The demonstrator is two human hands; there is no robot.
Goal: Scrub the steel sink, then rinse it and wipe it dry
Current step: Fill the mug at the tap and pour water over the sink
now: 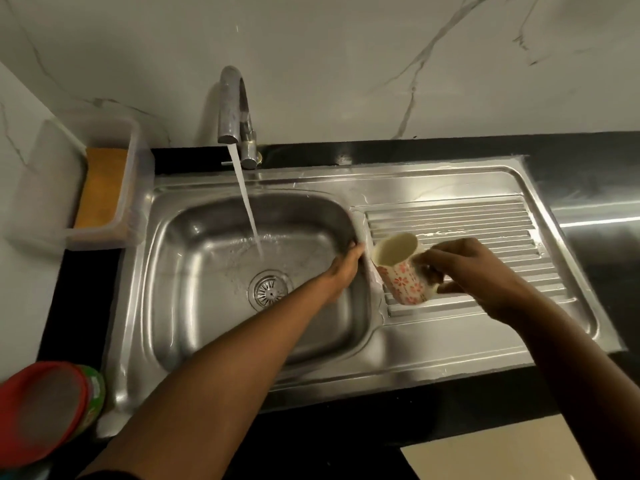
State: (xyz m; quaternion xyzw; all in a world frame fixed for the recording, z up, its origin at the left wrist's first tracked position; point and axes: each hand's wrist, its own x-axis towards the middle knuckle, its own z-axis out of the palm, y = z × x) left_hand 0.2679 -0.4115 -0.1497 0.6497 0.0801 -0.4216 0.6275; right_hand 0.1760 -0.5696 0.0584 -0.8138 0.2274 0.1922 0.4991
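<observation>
Water (247, 209) runs from the tap (232, 105) into the steel sink (311, 372), set fast in the dark desk (571, 147), with the basin (187, 265) to my left and the ribbed drainboard (485, 220) to my right. My left hand (346, 268) lies with its fingers flat against the basin's right wall, holding nothing I can see. My right hand (464, 271) grips the flowered mug (401, 275) by its handle, tipped towards the basin. Wet steel is rigid but slick, I'd judge, so I would brace on the rim. The mug looks breakable and is best kept by its handle.
</observation>
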